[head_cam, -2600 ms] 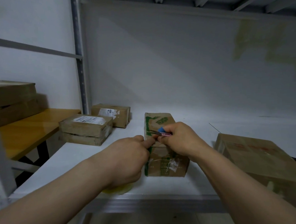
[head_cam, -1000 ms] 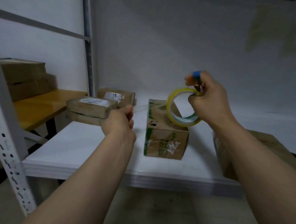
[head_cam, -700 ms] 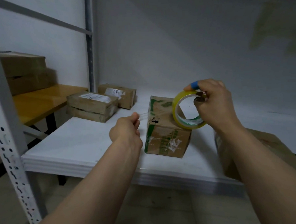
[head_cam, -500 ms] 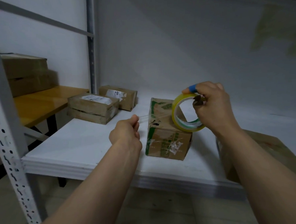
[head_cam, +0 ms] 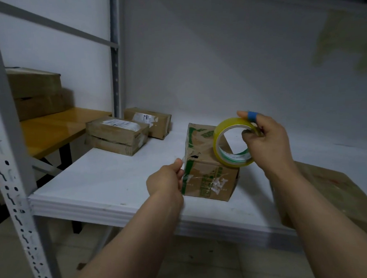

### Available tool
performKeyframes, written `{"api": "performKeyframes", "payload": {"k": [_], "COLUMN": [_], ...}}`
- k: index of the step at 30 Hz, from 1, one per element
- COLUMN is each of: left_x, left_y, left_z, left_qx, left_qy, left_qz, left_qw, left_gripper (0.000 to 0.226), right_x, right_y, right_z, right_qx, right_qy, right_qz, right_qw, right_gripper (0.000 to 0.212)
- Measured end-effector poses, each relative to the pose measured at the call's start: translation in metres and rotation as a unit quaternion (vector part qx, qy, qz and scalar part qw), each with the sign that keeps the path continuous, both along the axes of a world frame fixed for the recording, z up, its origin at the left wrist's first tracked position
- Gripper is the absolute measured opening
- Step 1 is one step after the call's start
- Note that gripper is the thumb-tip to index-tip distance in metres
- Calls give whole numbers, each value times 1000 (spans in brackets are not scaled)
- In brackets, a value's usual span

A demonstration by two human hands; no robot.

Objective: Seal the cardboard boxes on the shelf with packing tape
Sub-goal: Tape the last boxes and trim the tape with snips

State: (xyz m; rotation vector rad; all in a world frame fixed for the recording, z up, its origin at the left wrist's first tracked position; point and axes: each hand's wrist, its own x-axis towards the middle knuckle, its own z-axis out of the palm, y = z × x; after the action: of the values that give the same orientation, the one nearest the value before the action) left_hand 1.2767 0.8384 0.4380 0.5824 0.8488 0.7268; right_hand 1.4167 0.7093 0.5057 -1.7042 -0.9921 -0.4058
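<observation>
The tape roll [head_cam: 218, 141] is gripped by the curled fingers [head_cam: 247, 135] of the right hand [head_cam: 269, 144] above the right side of the cardboard box [head_cam: 209, 180] on the shelf [head_cam: 108, 179]. Its free end is pinched by the left hand [head_cam: 165, 180] at the box's left edge, and the strip is stretched across the box's long axis.

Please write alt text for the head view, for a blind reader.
A person's right hand holds a yellow tape roll above a green-printed cardboard box on a white shelf, while the left hand pinches the clear tape end beside the box's left edge. Two labelled boxes sit behind, to the left.
</observation>
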Motion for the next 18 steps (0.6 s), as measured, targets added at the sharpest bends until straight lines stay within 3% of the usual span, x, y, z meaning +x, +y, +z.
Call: {"api": "performKeyframes", "payload": {"k": [4, 12, 14, 16, 18], "left_x": [2, 1, -2, -11, -22], "left_y": [-1, 13, 17, 8, -11], "left_z": [-3, -5, -10, -12, -7], "left_qx": [70, 122, 208, 354, 481], "left_qy": [53, 122, 175, 211, 160], "left_qz": [-20, -80, -57, -13, -22], "left_qw": [996, 982, 961, 911, 862], "left_gripper": [23, 16, 20, 39, 59], "right_x": [-6, -15, -19, -22, -25], "right_y": [3, 6, 7, 8, 10], "right_z": [-6, -7, -8, -7, -6], "right_qx": [51, 91, 97, 103, 103], "right_qy": [207, 367, 378, 384, 385], "right_qz": [37, 79, 71, 60, 59], "right_qw": [976, 922, 918, 916, 915], "right_gripper": [34, 16, 13, 6, 6]}}
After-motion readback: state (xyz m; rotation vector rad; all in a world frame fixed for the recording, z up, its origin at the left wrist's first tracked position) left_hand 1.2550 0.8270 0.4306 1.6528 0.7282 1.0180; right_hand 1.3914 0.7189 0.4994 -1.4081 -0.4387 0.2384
